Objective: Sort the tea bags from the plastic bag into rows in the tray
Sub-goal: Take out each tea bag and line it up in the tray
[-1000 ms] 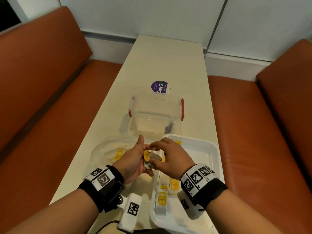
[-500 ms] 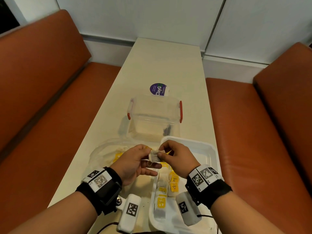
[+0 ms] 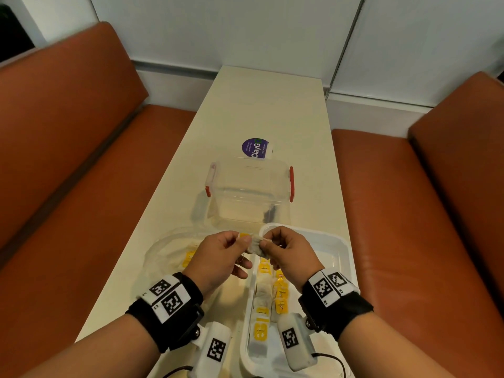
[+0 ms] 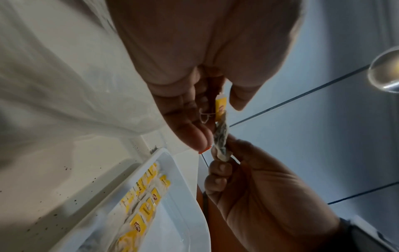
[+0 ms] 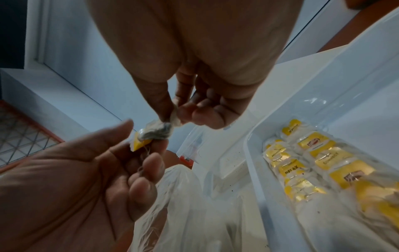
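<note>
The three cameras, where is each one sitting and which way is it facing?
Head view: worn on the head, looking forward and down the table; both forearms and both hands show, left hand, right hand.
Left wrist view: under the left wrist, looking along the palm to the fingertips; the right hand shows opposite.
Right wrist view: under the right wrist, looking along its fingers; the left palm shows.
Shared: all three show the tea bag pinched between both hands, and the tray of rows.
</note>
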Tool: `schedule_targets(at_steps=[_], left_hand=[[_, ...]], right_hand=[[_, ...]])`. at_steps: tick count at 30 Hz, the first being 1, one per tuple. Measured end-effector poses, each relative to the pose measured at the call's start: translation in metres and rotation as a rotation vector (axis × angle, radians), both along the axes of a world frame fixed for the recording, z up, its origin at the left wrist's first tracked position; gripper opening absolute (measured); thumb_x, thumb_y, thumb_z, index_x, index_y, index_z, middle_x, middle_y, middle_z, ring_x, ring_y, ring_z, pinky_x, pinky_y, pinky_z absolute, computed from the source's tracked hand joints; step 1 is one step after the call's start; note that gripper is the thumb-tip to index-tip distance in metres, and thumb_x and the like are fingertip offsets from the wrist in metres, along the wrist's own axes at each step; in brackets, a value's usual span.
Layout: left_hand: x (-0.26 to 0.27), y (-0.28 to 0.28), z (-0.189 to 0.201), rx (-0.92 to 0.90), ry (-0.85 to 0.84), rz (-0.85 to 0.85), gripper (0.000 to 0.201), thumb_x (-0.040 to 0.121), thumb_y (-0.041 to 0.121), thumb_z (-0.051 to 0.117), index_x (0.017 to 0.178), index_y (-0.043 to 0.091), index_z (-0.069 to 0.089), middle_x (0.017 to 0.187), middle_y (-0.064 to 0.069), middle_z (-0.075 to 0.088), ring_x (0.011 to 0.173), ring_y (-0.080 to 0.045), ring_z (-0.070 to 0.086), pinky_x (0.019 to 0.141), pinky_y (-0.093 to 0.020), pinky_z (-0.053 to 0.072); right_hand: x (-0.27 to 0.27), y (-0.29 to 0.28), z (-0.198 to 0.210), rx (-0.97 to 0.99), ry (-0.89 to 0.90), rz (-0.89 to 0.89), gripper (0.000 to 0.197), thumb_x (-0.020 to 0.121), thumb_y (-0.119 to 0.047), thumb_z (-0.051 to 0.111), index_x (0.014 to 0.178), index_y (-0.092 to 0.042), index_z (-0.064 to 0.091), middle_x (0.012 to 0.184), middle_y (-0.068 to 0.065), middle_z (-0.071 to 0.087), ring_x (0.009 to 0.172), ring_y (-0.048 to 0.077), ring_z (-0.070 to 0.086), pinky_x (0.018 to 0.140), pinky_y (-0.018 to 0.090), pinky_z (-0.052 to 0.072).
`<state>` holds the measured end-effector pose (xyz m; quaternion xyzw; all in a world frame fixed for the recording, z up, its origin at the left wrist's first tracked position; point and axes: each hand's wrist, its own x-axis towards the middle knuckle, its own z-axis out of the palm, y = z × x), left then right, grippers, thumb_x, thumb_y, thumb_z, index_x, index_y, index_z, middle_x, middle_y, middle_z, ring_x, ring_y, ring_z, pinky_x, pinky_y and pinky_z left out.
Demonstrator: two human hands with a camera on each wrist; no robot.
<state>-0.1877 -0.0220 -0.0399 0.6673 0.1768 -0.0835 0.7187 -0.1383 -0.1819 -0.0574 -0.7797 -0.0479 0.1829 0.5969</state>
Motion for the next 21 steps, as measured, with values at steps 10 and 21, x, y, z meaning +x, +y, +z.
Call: schedule_targets(at_steps=[10, 21], left_hand=[[0.011, 0.012, 0.021, 0.983, -0.251, -0.437, 0.018, 0.093, 0.036, 0.055, 0.094, 0.025, 0.070, 0.085, 0.010, 0.061, 0.079, -0.008, 0.054, 0.073, -0.025, 0.044], [0.016, 0.017, 0.031, 0.966, -0.261, -0.486, 0.018, 0.091, 0.037, 0.060, 0.088, 0.023, 0.072, 0.071, 0.012, 0.059, 0.068, -0.003, 0.052, 0.059, -0.014, 0.035]], right_hand=[[-0.004, -0.006, 0.004, -0.063, -0.063, 0.001, 0.025, 0.084, -0.013, 0.063, 0.098, -0.034, 0.063, 0.100, -0.011, 0.063, 0.074, 0.009, 0.054, 0.067, 0.023, 0.047], [-0.004, -0.004, 0.009, -0.059, -0.155, 0.150, 0.012, 0.086, -0.018, 0.068, 0.080, -0.029, 0.066, 0.079, -0.006, 0.069, 0.076, 0.011, 0.065, 0.074, 0.029, 0.053]])
